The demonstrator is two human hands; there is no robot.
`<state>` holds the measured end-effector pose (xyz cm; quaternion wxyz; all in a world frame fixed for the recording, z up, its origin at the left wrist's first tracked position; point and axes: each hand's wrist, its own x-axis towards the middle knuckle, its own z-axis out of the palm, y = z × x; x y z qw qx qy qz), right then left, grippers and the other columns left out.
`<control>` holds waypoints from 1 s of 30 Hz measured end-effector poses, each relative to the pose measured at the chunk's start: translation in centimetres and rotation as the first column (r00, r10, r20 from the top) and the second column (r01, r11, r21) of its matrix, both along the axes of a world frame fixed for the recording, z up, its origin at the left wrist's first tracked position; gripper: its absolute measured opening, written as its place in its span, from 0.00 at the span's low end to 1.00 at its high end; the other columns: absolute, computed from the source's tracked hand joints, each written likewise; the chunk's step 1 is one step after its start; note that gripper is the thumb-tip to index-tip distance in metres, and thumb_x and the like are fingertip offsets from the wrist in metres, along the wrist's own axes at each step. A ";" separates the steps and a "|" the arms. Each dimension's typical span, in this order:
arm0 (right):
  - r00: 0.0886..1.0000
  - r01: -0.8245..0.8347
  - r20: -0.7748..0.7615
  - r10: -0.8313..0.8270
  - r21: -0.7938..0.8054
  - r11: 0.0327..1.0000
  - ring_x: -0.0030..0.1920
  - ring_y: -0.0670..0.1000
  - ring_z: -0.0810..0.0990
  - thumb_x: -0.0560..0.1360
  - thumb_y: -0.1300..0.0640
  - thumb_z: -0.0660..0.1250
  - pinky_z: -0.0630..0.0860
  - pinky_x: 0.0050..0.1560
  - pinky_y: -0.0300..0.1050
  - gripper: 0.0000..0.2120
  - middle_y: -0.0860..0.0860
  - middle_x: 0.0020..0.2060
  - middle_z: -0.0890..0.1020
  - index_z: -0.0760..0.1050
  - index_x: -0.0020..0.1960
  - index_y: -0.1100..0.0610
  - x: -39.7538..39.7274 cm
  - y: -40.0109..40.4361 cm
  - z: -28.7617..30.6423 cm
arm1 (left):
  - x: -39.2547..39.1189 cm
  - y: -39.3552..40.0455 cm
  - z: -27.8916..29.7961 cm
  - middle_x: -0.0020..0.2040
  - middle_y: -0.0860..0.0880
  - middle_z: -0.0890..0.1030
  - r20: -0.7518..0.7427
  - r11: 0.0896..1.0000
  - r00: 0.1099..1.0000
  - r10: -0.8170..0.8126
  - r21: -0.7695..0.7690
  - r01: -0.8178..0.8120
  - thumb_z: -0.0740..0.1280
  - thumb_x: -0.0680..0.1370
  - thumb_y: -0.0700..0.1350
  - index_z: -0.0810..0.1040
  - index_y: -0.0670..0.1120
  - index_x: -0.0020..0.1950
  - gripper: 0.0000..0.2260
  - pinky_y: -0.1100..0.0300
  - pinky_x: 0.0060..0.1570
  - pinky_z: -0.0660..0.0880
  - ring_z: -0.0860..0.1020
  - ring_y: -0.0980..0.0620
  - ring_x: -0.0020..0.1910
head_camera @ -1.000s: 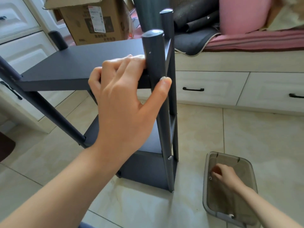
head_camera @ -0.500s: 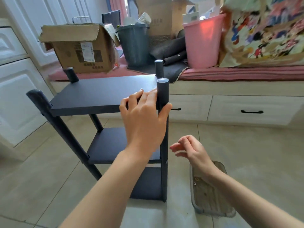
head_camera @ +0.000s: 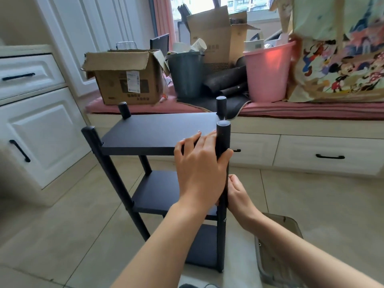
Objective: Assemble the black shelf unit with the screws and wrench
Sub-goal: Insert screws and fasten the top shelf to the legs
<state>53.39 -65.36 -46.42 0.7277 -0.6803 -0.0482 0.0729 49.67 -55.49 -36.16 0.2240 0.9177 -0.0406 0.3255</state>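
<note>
On the tiled floor before the window seat, the shelf unit (head_camera: 160, 134) stood upright with three boards between four posts, so assembly appeared nearly complete. The left hand (head_camera: 200, 171) gripped the near right post (head_camera: 223, 140), fingers together on the top board, thumb round the post. The right hand (head_camera: 239, 194) touched that post lower down; its finger state could not be determined. A bin (head_camera: 291, 225) stood just beside. No wrench was visible.
</note>
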 end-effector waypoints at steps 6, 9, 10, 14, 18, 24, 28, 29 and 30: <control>0.995 -0.061 0.079 0.062 -0.016 0.998 0.27 0.50 0.73 0.86 0.55 0.50 0.72 0.29 0.41 0.13 0.60 0.37 0.70 0.63 0.58 0.66 1.0 2.9 2.0 | 0.6 3.7 1.2 0.66 0.55 0.79 0.035 0.994 0.998 0.045 -0.101 -0.041 0.64 0.81 0.56 0.77 0.50 0.66 0.17 0.58 0.73 0.46 0.64 0.55 0.74; 0.989 -0.107 0.093 0.112 -0.050 0.993 0.28 0.49 0.74 0.86 0.53 0.50 0.72 0.28 0.39 0.12 0.60 0.36 0.72 0.63 0.56 0.63 1.4 4.5 2.8 | 0.4 5.7 1.8 0.64 0.55 0.80 0.056 0.986 0.995 0.086 -0.150 -0.077 0.65 0.80 0.55 0.78 0.50 0.65 0.16 0.58 0.74 0.45 0.66 0.55 0.73; 0.986 -0.124 0.101 0.131 -0.067 0.990 0.27 0.48 0.74 0.86 0.53 0.49 0.71 0.28 0.39 0.12 0.61 0.36 0.72 0.63 0.55 0.62 1.5 5.1 3.1 | 0.3 6.4 2.0 0.63 0.54 0.80 0.063 0.982 0.993 0.100 -0.166 -0.088 0.65 0.80 0.55 0.78 0.50 0.64 0.16 0.58 0.74 0.45 0.66 0.54 0.72; 0.975 -0.165 0.137 0.175 -0.084 0.983 0.26 0.47 0.74 0.86 0.54 0.50 0.72 0.28 0.38 0.10 0.61 0.35 0.73 0.63 0.53 0.61 1.8 7.6 4.0 | -0.5 9.1 2.7 0.58 0.54 0.81 0.061 0.962 0.987 0.148 -0.240 -0.129 0.65 0.81 0.54 0.79 0.50 0.61 0.13 0.55 0.77 0.46 0.70 0.53 0.69; 0.954 -0.204 0.192 0.229 -0.140 0.969 0.26 0.47 0.74 0.85 0.53 0.50 0.71 0.28 0.38 0.09 0.57 0.33 0.76 0.63 0.54 0.58 1.5 10.5 4.9 | -1.9 12.2 3.3 0.54 0.56 0.82 0.100 0.923 0.977 0.188 -0.359 -0.141 0.66 0.80 0.52 0.80 0.51 0.56 0.08 0.48 0.77 0.50 0.72 0.55 0.66; 0.939 -0.221 0.223 0.261 -0.189 0.957 0.25 0.42 0.75 0.85 0.54 0.50 0.71 0.27 0.33 0.08 0.58 0.38 0.77 0.62 0.56 0.59 0.6 15.2 6.4 | -3.7 17.4 4.1 0.49 0.55 0.82 0.066 0.821 0.985 0.162 -0.562 -0.097 0.67 0.81 0.52 0.79 0.52 0.52 0.05 0.40 0.70 0.66 0.77 0.52 0.59; 0.930 -0.240 0.221 0.295 -0.244 0.940 0.25 0.38 0.75 0.85 0.54 0.51 0.71 0.28 0.30 0.08 0.58 0.39 0.77 0.63 0.56 0.59 -0.1 18.1 6.8 | -5.0 21.0 4.0 0.46 0.56 0.83 0.068 0.766 0.988 0.135 -0.640 -0.061 0.68 0.81 0.51 0.79 0.53 0.51 0.03 0.63 0.57 0.75 0.80 0.57 0.53; 0.930 -0.239 0.217 0.295 -0.251 0.938 0.25 0.38 0.75 0.85 0.54 0.51 0.70 0.27 0.30 0.08 0.58 0.39 0.77 0.63 0.57 0.59 -0.3 18.8 6.9 | -5.2 21.8 3.8 0.45 0.57 0.83 0.069 0.747 0.989 0.130 -0.663 -0.051 0.68 0.81 0.50 0.79 0.53 0.50 0.02 0.70 0.51 0.74 0.80 0.60 0.51; 0.931 -0.236 0.217 0.294 -0.255 0.938 0.25 0.38 0.74 0.85 0.54 0.51 0.70 0.27 0.29 0.09 0.59 0.39 0.76 0.63 0.57 0.60 -0.5 19.5 7.1 | -5.4 22.6 3.6 0.45 0.57 0.83 0.071 0.725 0.989 0.131 -0.687 -0.047 0.68 0.81 0.50 0.80 0.53 0.51 0.03 0.74 0.47 0.73 0.79 0.62 0.49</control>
